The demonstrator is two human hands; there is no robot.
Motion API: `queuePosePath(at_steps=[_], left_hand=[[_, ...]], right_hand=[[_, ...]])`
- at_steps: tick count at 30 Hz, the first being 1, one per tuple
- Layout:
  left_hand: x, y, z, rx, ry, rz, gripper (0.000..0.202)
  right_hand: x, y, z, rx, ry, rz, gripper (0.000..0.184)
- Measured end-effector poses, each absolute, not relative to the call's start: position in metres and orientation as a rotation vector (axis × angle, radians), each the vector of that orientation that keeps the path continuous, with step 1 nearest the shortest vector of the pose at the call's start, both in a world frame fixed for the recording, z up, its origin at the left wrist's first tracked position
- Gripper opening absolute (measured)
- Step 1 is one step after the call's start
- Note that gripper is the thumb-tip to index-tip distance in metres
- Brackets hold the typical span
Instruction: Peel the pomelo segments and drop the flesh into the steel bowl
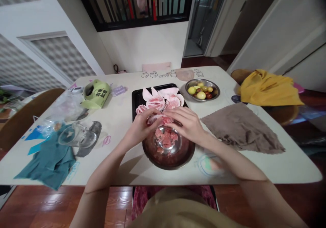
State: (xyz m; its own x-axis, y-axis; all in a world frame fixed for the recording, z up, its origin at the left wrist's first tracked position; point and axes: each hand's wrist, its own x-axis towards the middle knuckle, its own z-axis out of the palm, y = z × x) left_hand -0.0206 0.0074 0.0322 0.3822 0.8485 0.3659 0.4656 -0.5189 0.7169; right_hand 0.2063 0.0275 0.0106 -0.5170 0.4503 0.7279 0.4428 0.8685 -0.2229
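White table (122, 119) carries a steel bowl (150, 154) of pink fruit pieces (166, 138) before a black tray (134, 100); left hand (139, 130) and right hand (187, 122) both grip one pomelo segment (159, 119) above the bowl.

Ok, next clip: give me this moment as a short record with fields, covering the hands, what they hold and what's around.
left hand: fingers closed on the pink fruit segment, above the large metal bowl
right hand: grips the same segment from the other side
large metal bowl: holds pink pulp pieces
black tray: behind the bowl, carrying pink peel pieces
small metal bowl: right of the tray, holding round fruits
cloths: brown cloth on the right, teal cloth on the left
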Motion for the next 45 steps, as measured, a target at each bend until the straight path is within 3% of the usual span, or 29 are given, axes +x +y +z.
queuePosePath(at_steps=[7,11,20,26,36,45], left_hand=[[-0.027,0.011,0.024,2.254,1.053,1.153,0.026],[-0.026,0.013,0.018,2.293,0.989,1.229,0.024],[-0.032,0.019,0.022,2.457,0.835,1.191,0.026],[-0.028,0.019,0.021,2.389,0.841,1.262,0.026],[-0.028,0.022,0.013,2.511,0.914,1.203,0.021],[-0.039,0.04,0.004,2.732,0.703,1.145,0.021]], right_hand=[[0.205,0.033,-0.001,-0.46,-2.234,-0.671,0.034],[0.208,0.037,-0.003,-0.408,-2.225,-0.839,0.025],[0.209,0.04,-0.008,-0.34,-2.239,-0.621,0.031],[0.206,0.039,-0.003,-0.443,-2.176,-0.706,0.019],[0.203,0.039,-0.01,-0.47,-2.197,-0.647,0.037],[0.203,0.051,-0.014,-0.326,-2.292,-0.676,0.034]])
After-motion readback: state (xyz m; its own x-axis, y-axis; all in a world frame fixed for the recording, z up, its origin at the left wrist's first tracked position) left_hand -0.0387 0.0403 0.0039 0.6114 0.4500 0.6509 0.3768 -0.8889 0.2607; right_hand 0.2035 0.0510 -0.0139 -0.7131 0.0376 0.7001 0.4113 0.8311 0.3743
